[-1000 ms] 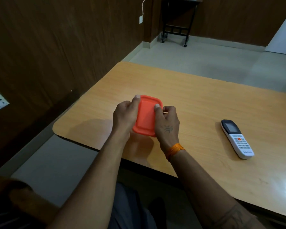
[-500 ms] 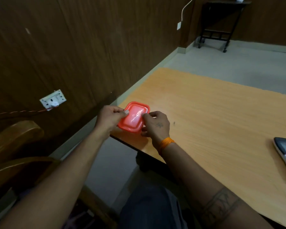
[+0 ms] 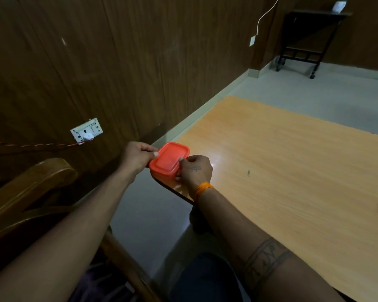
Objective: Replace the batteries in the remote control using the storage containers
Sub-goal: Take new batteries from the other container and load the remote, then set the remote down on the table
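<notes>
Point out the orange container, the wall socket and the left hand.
orange container (image 3: 170, 159): head view, middle of its lid.
wall socket (image 3: 87, 132): head view, white faceplate.
left hand (image 3: 138, 156): head view, back of hand.
</notes>
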The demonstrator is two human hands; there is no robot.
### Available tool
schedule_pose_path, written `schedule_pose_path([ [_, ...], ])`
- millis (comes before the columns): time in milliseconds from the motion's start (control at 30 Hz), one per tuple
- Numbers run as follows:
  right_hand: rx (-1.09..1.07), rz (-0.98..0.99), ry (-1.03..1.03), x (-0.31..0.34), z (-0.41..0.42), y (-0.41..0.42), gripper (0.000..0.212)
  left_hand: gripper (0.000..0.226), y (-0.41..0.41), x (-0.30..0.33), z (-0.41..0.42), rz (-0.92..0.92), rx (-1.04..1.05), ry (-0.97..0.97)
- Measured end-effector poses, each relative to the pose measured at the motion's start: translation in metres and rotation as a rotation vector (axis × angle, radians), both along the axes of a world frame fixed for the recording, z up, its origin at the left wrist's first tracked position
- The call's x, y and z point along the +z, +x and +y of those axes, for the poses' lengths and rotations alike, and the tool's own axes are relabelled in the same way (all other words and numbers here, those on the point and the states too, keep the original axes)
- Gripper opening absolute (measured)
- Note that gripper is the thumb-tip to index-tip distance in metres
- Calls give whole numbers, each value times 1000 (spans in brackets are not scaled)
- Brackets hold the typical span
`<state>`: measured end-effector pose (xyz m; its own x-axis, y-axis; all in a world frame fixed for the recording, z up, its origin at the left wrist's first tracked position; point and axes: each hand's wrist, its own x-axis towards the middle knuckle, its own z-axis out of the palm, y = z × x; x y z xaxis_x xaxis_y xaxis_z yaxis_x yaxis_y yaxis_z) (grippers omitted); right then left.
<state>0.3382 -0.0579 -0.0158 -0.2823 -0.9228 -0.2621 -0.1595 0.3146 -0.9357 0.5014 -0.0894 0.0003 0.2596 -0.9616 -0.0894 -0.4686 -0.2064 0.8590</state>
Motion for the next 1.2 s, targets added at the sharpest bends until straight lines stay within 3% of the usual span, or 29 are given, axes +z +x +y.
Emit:
schedule_pose_path([
  [200, -44, -4, -42, -7, 8, 1, 34, 20, 0, -3, 2, -24, 6, -41],
  [400, -89, -46, -133, 14, 38, -31, 26, 28, -22, 24, 23, 11, 88, -237],
  [567, -142, -74, -280, 29, 80, -79, 18, 24, -86, 57, 64, 116, -39, -357],
  [933, -397, 97, -314, 43, 178, -265, 16, 18, -289, 36, 151, 337, -446, -190],
  [1200, -601, 248, -268, 23, 242, -384, 11, 15, -421, 11, 200, 380, -592, -14],
])
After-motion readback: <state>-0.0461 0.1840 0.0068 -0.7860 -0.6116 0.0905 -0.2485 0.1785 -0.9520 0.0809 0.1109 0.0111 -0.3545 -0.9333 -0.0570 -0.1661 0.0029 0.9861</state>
